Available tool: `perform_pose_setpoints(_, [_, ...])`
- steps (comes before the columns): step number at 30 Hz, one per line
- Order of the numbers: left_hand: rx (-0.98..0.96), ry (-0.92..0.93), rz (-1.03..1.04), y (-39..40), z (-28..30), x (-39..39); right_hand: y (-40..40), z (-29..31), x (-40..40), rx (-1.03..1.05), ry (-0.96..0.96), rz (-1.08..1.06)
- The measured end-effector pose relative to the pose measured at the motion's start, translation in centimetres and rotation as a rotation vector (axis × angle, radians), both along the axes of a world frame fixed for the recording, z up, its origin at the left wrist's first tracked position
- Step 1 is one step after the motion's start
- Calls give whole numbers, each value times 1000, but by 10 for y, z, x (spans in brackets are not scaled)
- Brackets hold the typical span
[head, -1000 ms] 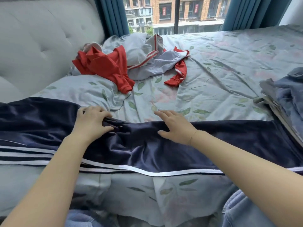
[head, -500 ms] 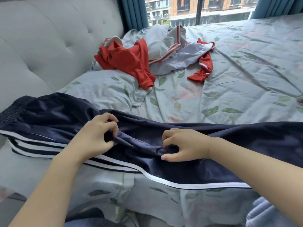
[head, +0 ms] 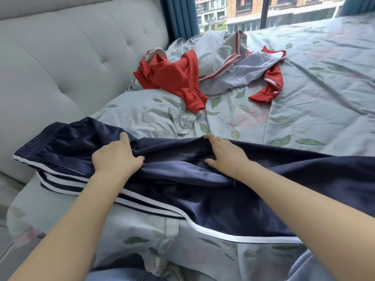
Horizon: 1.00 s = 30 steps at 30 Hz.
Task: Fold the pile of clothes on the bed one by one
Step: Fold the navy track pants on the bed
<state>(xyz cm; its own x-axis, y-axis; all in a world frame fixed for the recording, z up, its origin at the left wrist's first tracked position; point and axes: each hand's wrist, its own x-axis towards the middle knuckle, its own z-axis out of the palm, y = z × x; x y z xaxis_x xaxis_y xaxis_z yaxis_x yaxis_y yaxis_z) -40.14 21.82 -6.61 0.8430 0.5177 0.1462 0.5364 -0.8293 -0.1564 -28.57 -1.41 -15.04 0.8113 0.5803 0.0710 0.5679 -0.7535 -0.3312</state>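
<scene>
- Since half a second ago, our hands have shifted on the navy track pants (head: 203,189): both were bunching cloth near the middle of the leg, and now they have moved to the far edge, while our view has swung a little toward the headboard (head: 71,67).
- Our left hand (head: 116,157) grips a ridge of the navy cloth, thumb and fingers curled round it, just beside the seat of the pants, on the waistband (head: 38,141) side.
- Our right hand (head: 225,152) lies near the left one along the same far edge; its fingers bend over the edge and look to be holding it, though the fingertips are hidden behind the fabric.
- These pants lie stretched across the near side of the bed (head: 304,118), waistband close to the headboard, the leg running away from it and out of view.
- We judge this garment to be only being straightened; no fold shows in it yet.
- Left to do: a red and grey jacket (head: 223,65) lies crumpled farther up the bed from the pants, close to the headboard, unfolded.
- Light blue cloth (head: 308,268) shows at the near edge, on the side away from the headboard; whether it is folded we cannot tell.
- No brand or readable writing shows on the pants, only white side stripes (head: 223,234); a small dark mark on the jacket is too small to read, as are signs on the buildings outside.
</scene>
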Motion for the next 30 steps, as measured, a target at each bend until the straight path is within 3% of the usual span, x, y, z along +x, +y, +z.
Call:
perform_pose_setpoints(6, [201,177,-123,5,12,24,1,6,14,55,128,-14])
perform_pose_setpoints(10, [189,100,-156,0,39,50,-16,16,12,152,206,60])
perform_pose_setpoints(15, [-79,44,-135,-5,65,118,-36,28,5,163,207,107])
perform_pose_setpoints(20, [-395,106,-52,26,31,156,-62,27,15,74,430,6])
perform_pose_setpoints(24, [-842,-158,129,23,12,159,-76,16,25,58,477,18])
perform_pose_setpoints(27, [-981,-96,-37,27,5,153,-79,17,29,160,661,38])
perform_pose_setpoints(30, [-788,109,-319,37,3,137,-84,18,39,263,735,-42])
